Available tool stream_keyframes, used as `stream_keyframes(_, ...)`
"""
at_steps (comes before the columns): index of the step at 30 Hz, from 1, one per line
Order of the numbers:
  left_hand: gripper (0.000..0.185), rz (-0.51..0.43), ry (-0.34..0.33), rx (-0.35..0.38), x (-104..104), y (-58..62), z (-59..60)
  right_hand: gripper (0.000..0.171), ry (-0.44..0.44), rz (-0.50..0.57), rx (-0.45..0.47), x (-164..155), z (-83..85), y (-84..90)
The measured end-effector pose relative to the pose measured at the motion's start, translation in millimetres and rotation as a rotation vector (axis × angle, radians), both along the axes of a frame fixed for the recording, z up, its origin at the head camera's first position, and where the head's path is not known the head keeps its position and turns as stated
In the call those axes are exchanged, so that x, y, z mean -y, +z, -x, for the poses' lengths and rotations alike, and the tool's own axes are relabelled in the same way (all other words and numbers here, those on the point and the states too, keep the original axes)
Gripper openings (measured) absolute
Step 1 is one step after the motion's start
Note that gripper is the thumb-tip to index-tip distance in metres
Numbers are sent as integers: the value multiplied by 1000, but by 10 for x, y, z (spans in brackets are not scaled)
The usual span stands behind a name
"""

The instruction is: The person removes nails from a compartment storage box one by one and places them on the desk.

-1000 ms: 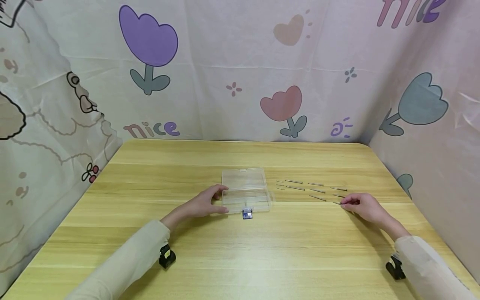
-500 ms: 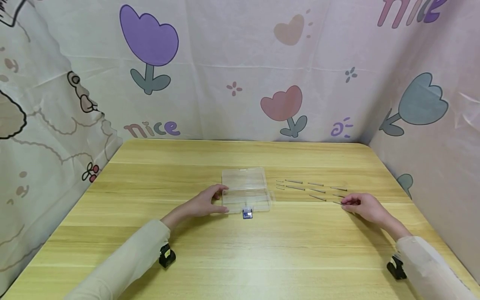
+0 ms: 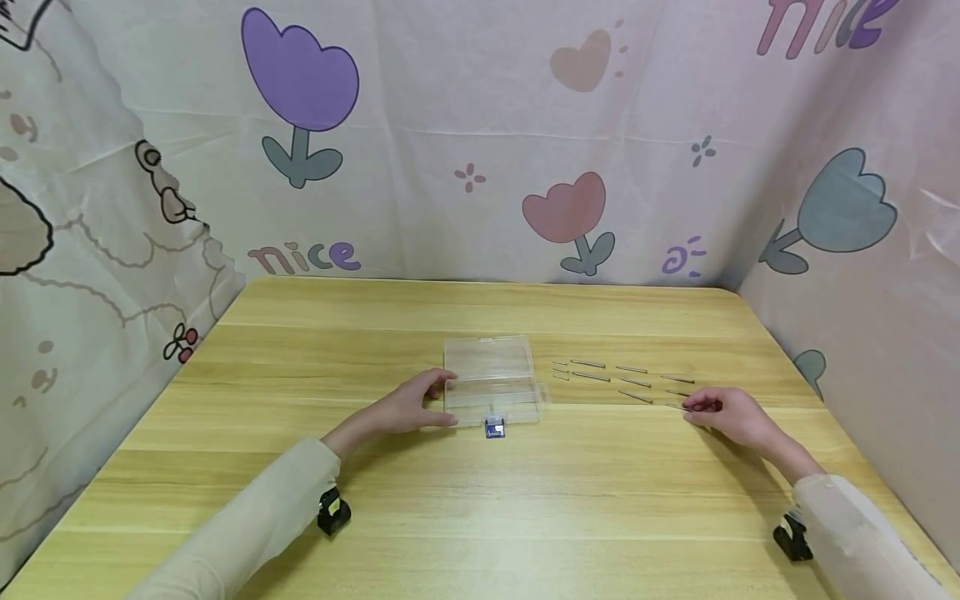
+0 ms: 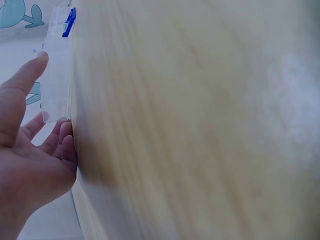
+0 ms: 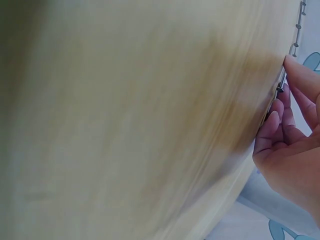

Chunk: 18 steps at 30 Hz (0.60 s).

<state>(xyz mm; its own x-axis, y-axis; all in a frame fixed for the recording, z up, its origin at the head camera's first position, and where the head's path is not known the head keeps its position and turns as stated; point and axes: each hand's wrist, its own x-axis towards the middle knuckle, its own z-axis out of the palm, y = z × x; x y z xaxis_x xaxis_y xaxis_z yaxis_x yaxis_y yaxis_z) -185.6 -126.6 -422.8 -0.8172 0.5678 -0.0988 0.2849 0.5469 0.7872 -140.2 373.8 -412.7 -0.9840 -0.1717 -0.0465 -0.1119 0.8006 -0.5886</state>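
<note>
A clear plastic box (image 3: pixel 491 400) lies on the wooden table with its lid (image 3: pixel 487 358) folded back. My left hand (image 3: pixel 405 404) grips the box at its left end, thumb at the near corner and fingers at the far side of the base. In the left wrist view the thumb (image 4: pixel 30 72) lies along the box's front wall (image 4: pixel 56 75). At the right, my right hand (image 3: pixel 727 412) pinches the head end of a nail (image 3: pixel 677 407), low over the table. Beside it several more nails (image 3: pixel 636 396) lie in loose columns, and the smallest ones (image 3: pixel 560 370) are nearest the box.
A blue latch (image 3: pixel 495 428) hangs at the box's front edge. The wooden table (image 3: pixel 480 517) runs back to a patterned cloth (image 3: pixel 420 167). Black wrist cameras sit under both sleeves.
</note>
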Motion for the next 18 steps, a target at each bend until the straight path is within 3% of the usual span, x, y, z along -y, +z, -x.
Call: stream_keyframes(18, 67, 3, 10, 4, -6, 10, -10, 21, -8, -11, -14, -6, -19, -10)
